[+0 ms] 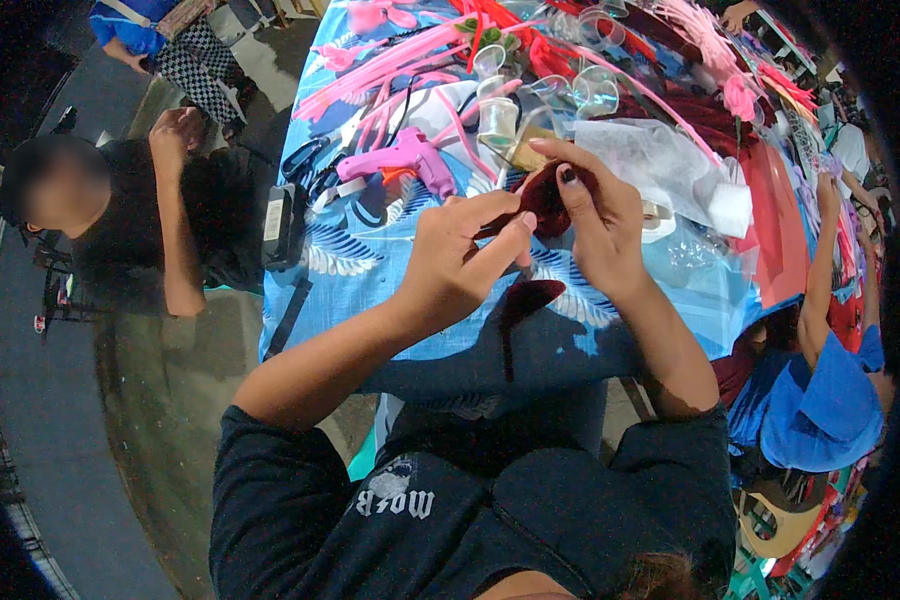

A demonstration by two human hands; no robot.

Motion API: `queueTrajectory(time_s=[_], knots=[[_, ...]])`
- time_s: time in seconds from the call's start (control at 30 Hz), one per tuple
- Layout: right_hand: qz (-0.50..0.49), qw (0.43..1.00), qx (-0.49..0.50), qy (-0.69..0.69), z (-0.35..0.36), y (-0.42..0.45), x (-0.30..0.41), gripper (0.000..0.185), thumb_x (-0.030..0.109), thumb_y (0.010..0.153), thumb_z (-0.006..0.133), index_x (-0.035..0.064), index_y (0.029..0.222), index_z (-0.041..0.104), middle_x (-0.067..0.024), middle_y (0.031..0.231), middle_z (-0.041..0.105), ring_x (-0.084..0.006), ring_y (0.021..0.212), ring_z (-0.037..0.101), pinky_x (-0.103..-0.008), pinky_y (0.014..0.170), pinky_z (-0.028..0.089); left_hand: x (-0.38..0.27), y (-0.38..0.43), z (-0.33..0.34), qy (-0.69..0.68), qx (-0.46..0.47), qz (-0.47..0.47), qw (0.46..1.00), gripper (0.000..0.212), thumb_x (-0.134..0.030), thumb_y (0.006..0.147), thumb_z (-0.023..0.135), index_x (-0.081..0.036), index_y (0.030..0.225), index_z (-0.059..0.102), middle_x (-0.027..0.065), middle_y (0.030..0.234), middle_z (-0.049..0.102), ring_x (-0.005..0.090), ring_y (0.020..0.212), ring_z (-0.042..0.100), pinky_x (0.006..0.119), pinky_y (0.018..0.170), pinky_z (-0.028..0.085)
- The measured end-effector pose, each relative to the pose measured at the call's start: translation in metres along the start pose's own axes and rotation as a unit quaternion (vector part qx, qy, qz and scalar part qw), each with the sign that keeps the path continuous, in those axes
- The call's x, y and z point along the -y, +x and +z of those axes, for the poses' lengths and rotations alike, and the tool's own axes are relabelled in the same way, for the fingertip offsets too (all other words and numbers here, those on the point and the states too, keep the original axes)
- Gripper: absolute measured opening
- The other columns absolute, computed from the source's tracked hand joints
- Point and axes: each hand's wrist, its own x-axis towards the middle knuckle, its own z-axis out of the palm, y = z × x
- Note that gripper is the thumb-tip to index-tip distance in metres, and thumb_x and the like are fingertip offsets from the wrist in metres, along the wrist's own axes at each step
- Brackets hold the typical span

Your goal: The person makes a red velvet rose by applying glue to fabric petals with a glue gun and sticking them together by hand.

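Observation:
Both my hands meet over the table covered with a blue patterned cloth [330, 300]. Between them is a dark red fuzzy piece [551, 214], which looks like pipe-cleaner or plush material. My left hand [469, 259] pinches its left side with thumb and fingers. My right hand [604, 214], with a dark thumbnail, curls around its right side. Below the hands a dark red fuzzy petal-like piece with a long stem [532, 292] lies at the near part of the cloth. A pink glue gun [405, 161] rests left of my hands, and clear plastic cups [497, 120] stand beyond them.
Pink pipe cleaners [397, 64] and red ones [547, 56] crowd the far side. A roll of tape [656, 217] and white sheet material [645, 157] lie at right. A black box-like device [283, 225] sits on the left edge. Other people are on both sides.

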Motion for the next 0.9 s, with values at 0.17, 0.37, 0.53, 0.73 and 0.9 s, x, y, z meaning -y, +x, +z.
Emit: queueTrajectory(time_s=[0.17,0.37,0.53,0.73,0.9], knots=[[-0.041,0.999,0.003,-0.015,0.003,0.001,0.0,0.03,0.008,0.092,0.048,0.0038,0.121,0.056,-0.0087,0.085,0.064,-0.0109,0.075,0.059,-0.0262,0.069,0.048,0.007,0.001,-0.001,0.092,-0.019,0.06,0.994,0.02,-0.016,0.087,0.055,-0.005,0.07,0.057,0.0052,0.058,0.06,0.0196,0.051,0.055,0.031,0.062,0.037],[-0.009,0.997,0.049,0.055,0.006,0.002,0.0,0.034,0.004,0.092,0.049,0.0041,0.125,0.053,-0.0118,0.097,0.067,-0.013,0.081,0.063,-0.0269,0.073,0.049,0.007,0.0,0.004,0.058,-0.028,0.058,0.996,0.021,-0.017,0.087,0.056,-0.006,0.069,0.056,0.0035,0.057,0.06,0.0213,0.051,0.053,0.032,0.065,0.037],[-0.041,0.995,0.06,0.067,0.008,-0.001,-0.005,0.037,0.001,0.091,0.048,0.0048,0.127,0.051,-0.014,0.102,0.067,-0.0156,0.087,0.065,-0.0288,0.079,0.05,0.008,0.001,0.002,0.082,-0.021,0.08,0.993,0.018,-0.015,0.086,0.056,-0.006,0.07,0.057,0.0032,0.058,0.061,0.022,0.051,0.052,0.032,0.066,0.038],[-0.037,0.996,0.057,0.053,0.009,0.0,-0.003,0.036,0.002,0.091,0.049,0.0028,0.127,0.051,-0.0119,0.102,0.067,-0.0141,0.089,0.064,-0.0281,0.08,0.05,0.009,-0.002,-0.001,0.116,-0.02,0.083,0.989,0.017,-0.015,0.086,0.057,-0.005,0.072,0.058,0.0044,0.058,0.061,0.0237,0.053,0.054,0.033,0.063,0.039],[0.018,0.988,0.073,0.134,0.005,0.006,-0.011,0.034,0.007,0.092,0.053,0.0004,0.126,0.052,-0.0109,0.101,0.067,-0.0128,0.09,0.062,-0.0281,0.08,0.05,0.008,0.001,0.005,0.029,-0.025,0.051,0.998,0.02,-0.016,0.088,0.055,-0.003,0.072,0.057,0.0055,0.058,0.061,0.0204,0.052,0.054,0.032,0.057,0.04]])
